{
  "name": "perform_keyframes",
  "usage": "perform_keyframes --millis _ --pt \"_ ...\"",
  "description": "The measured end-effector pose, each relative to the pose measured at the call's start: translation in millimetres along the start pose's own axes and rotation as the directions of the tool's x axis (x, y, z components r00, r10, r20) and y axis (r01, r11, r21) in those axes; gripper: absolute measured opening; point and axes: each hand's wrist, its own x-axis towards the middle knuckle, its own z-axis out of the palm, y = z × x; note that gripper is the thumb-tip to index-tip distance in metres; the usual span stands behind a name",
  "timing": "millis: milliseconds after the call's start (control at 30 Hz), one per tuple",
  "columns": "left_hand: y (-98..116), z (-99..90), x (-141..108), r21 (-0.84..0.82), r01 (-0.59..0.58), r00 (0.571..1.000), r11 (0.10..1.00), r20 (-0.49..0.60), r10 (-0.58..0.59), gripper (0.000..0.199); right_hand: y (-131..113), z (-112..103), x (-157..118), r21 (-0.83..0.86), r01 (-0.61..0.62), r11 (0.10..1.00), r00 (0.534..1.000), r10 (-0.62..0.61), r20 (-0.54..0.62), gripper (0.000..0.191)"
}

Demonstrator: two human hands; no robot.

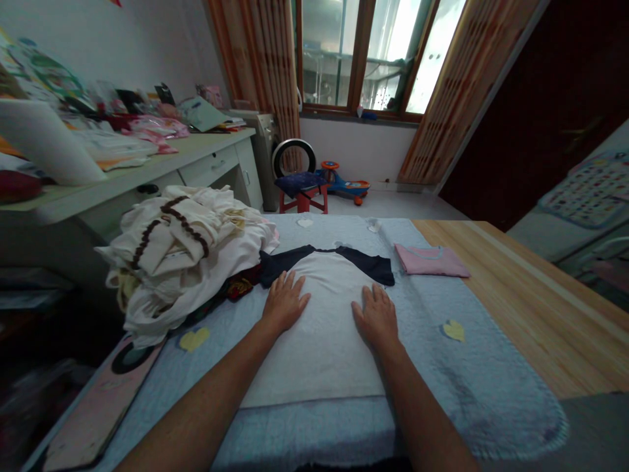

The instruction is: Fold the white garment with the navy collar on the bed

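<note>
Possibly rucked if dragged: white raglan T-shirt with navy sleeves (pixel 319 347), pressed under spread left hand (pixel 285 303) and spread right hand (pixel 377 318) on pale blue quilted blanket (pixel 472 373).

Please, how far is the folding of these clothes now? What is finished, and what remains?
Done: a folded pink top lies on the blue quilt. In hand: the left hand and right hand press flat on a white raglan T-shirt, its navy sleeves spread out, not yet folded. Left: the heap of white clothes beside it.
</note>
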Motion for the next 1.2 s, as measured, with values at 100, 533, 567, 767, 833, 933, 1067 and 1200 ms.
perform_keyframes --millis 100,533,567,767,833,933,1067,1200 --pt "12 -4.5 1 0.012 -0.03 1.0 0.999 0.008 0.029 0.048 3 0 4 -0.001 -0.016 1.0 1.0 0.016 0.02 0.06" --pt "56 4.9 16 -0.128 -0.178 0.976 0.976 0.1 0.191 0.061 0 0 1 -0.043 -0.071 0.997 0.996 0.073 0.042 0.061" --pt "49 5.4 18 -0.115 -0.145 0.983 0.983 0.095 0.156 0.062 0 0 1 -0.046 -0.079 0.996 0.996 0.081 0.041 0.061" --pt "6 4.0 25 -0.053 -0.041 0.994 0.998 0.098 0.046 0.062 1 -1 0 -0.044 -0.074 0.996 0.997 0.075 0.028 0.061" --pt "-6 3.9 25 -0.051 -0.037 0.995 0.998 0.087 0.041 0.061 1 -1 0 -0.037 -0.073 0.997 0.997 0.074 0.029 0.06" --pt "-18 4.7 22 -0.051 -0.033 0.998 0.998 0.06 0.036 0.059 2 1 0 -0.029 -0.059 0.998 0.998 0.059 0.014 0.06" --pt "-22 4.0 17 -0.048 -0.074 0.997 0.996 -0.033 0.073 0.057 6 6 1 -0.023 0.026 0.999 0.999 -0.027 -0.033 0.054" --pt "-20 2.5 9 -0.055 -0.21 0.97 0.976 -0.138 0.201 0.04 10 11 4 0.033 0.183 0.983 0.983 -0.182 -0.025 0.045"
